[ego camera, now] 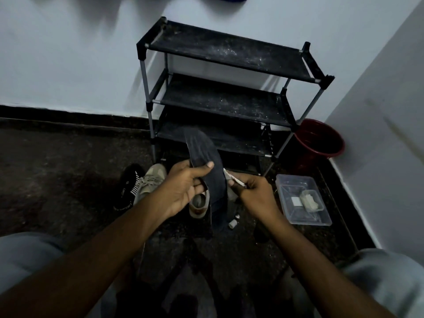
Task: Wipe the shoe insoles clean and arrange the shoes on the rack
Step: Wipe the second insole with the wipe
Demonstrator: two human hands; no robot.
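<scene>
likely light, bendy dark grey foam insole (203, 150) gripped mid-length by left fingers (197, 182), white wipe (234, 180) pinched in right fingers (252, 183) at 3 o'clock.

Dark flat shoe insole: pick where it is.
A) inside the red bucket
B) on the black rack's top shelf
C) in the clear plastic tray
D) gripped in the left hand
D: the left hand grips the dark flat shoe insole, thumb across it; the right hand pinches a small white wipe.
</scene>
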